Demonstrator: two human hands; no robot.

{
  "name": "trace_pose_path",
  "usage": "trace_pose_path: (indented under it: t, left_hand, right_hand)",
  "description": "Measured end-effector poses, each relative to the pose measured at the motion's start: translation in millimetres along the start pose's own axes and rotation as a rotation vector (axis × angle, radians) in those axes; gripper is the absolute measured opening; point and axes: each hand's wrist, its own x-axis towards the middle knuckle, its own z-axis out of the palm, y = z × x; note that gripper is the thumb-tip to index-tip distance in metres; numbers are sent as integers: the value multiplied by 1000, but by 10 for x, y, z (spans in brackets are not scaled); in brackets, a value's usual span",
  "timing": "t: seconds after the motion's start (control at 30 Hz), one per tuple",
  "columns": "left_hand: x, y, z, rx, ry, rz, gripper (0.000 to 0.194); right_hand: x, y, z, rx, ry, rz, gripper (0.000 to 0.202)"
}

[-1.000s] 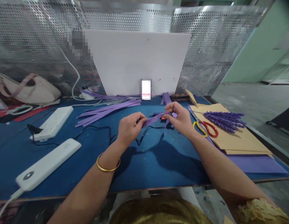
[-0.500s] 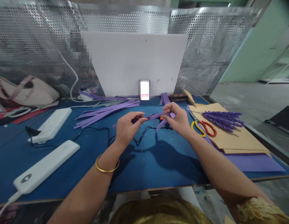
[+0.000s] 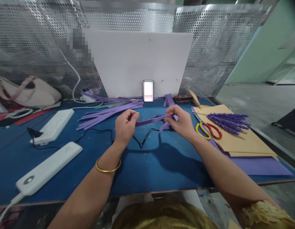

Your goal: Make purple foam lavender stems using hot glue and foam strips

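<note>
A purple strip (image 3: pixel 150 121) is stretched between my two hands above the blue table (image 3: pixel 147 171). My left hand (image 3: pixel 125 125) pinches its left part between thumb and fingers. At its right end my right hand (image 3: pixel 179 120) holds it closed between thumb and fingertips, and a piece of purple strip hangs below those fingers. Small dark and orange objects behind the right fingertips are too hidden to make out. Several more purple strips (image 3: pixel 106 115) lie fanned out to the left, beyond my left hand.
Scissors with yellow and red handles (image 3: pixel 214 131) and purple flower sprigs (image 3: pixel 229 122) lie on brown paper (image 3: pixel 247 144) at right. A black cable (image 3: pixel 144 140) runs below my hands. At left are a power strip (image 3: pixel 55 125) and a white device (image 3: pixel 49 168). A phone (image 3: pixel 148 91) stands behind.
My left hand has slid left along the strip, away from my right hand, so more of the strip shows between them. My right hand has hardly moved.
</note>
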Motion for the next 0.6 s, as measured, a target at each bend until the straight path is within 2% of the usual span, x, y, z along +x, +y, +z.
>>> trace_pose_path:
  t: [0.1, 0.17, 0.23, 0.3, 0.4, 0.5, 0.6]
  left_hand:
    - [25, 1, -57, 118, 157, 45, 38]
    - [23, 14, -71, 164, 207, 70, 40]
    - [13, 27, -59, 145, 135, 111, 26]
    - [-2, 36, -27, 99, -8, 149, 14]
    - [-22, 39, 19, 94, -182, 175, 11]
    - [-32, 37, 31, 162, -229, 209, 13]
    - [-37, 42, 22, 246, -218, 240, 17]
  right_hand:
    - [7, 12, -8, 1, 13, 1, 15]
    - [6, 14, -6, 2, 10, -4, 15]
    - [1, 15, 3, 5, 5, -15, 16]
    - [-5, 15, 15, 4, -5, -21, 16]
    - [-10, 12, 28, -17, -17, -14, 16]
    - [-11, 4, 30, -36, -28, -8, 18]
    - [-16, -7, 24, -46, -43, -11, 19]
